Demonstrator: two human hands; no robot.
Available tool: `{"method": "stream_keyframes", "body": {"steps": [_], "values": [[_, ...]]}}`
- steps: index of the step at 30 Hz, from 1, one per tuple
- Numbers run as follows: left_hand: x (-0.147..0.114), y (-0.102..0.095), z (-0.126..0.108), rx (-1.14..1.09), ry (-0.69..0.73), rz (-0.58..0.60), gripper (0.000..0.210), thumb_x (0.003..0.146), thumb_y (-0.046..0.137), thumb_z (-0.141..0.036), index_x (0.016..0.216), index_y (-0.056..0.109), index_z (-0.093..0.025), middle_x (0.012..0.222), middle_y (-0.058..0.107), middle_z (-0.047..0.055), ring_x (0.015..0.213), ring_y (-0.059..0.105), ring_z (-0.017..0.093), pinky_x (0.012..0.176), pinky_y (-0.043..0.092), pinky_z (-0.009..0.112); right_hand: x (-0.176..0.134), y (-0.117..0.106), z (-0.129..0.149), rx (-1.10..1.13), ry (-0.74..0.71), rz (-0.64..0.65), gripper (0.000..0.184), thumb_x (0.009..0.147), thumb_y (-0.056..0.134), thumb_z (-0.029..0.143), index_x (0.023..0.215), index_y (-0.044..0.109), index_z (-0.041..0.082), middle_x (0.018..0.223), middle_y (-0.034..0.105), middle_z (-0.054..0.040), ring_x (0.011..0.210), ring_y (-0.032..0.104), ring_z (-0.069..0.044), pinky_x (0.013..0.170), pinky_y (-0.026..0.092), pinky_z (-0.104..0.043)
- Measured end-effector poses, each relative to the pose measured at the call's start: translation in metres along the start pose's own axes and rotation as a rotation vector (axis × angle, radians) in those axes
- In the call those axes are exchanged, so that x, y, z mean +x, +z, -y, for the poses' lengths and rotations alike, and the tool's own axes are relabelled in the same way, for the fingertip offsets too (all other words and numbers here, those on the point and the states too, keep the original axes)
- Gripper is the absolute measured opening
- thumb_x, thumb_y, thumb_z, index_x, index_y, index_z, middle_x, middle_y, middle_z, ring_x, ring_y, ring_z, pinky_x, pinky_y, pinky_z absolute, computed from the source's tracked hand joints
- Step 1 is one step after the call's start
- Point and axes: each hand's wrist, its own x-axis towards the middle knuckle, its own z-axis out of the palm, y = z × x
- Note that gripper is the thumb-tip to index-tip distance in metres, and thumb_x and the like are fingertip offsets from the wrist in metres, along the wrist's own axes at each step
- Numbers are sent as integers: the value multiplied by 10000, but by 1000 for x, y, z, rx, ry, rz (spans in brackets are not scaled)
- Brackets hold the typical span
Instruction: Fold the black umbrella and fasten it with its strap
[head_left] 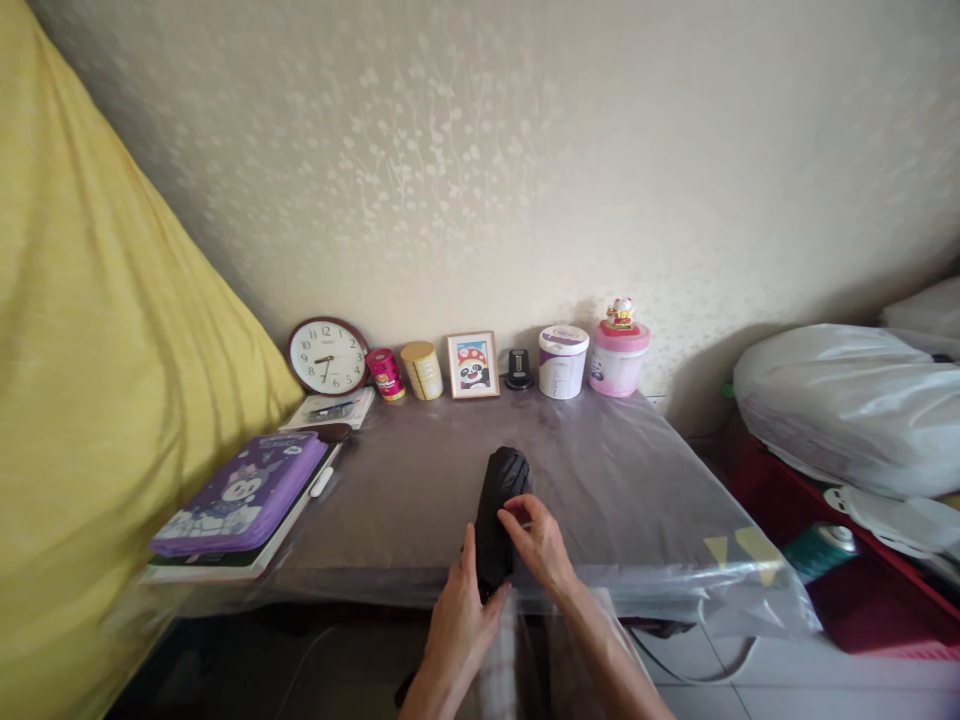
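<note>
A black folded umbrella [496, 520] is held over the front part of the table, tilted slightly, its far end pointing toward the wall. My left hand [465, 605] is wrapped around its near end, thumb on one side and fingers on the other. At the umbrella's right side, my right hand [536, 540] pinches with thumb and forefinger at its cloth. Whether a strap or a fold of cloth lies between those fingertips is too small to tell.
Along the wall stand a clock [328, 357], a pink can [386, 375], a yellow can [422, 370], a framed panda picture [473, 366], a white tub [563, 362] and a pink tub [619, 360]. A purple case [244, 490] lies left. White bags [855, 400] sit right.
</note>
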Motion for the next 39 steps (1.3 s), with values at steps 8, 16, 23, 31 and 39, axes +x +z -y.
{"method": "stream_keyframes", "body": {"steps": [8, 16, 23, 31, 39], "values": [[-5, -3, -10, 159, -66, 96, 746, 845, 437, -304, 1442, 13, -166, 1349, 384, 178, 1063, 561, 231, 848, 413, 263, -8, 13, 8, -407, -98, -94, 258, 731, 595, 396, 836, 496, 182, 829, 576, -26, 737, 575, -166, 624, 429, -258], [-10, -5, -28, 410, -185, 179, 807, 826, 453, -149, 1427, -77, -246, 1161, 472, 151, 922, 619, 254, 741, 451, 321, -8, 16, 2, -444, -140, -144, 135, 807, 480, 279, 714, 513, 187, 734, 550, -15, 654, 554, -134, 597, 400, -227], [-12, -6, -24, 450, -150, 177, 680, 873, 336, -157, 1431, -34, -275, 1098, 516, 126, 877, 622, 228, 702, 442, 288, -5, 14, 3, -294, -81, -94, 177, 817, 459, 291, 695, 528, 182, 759, 565, -25, 656, 552, -134, 607, 404, -228], [-17, -13, -14, 340, -83, 103, 616, 895, 310, -223, 1442, 27, -226, 1073, 577, 110, 967, 600, 202, 806, 428, 257, -3, 8, -12, 83, 88, -47, 309, 810, 443, 433, 678, 524, 166, 608, 562, -16, 578, 527, -145, 565, 405, -240], [-13, -21, 3, 144, -86, 71, 628, 900, 306, -260, 1443, -4, -204, 1346, 443, 107, 1160, 501, 186, 900, 395, 250, -9, -42, -40, -233, 125, -81, 255, 758, 459, 409, 701, 544, 176, 698, 612, -45, 605, 551, -165, 597, 401, -272]]}}
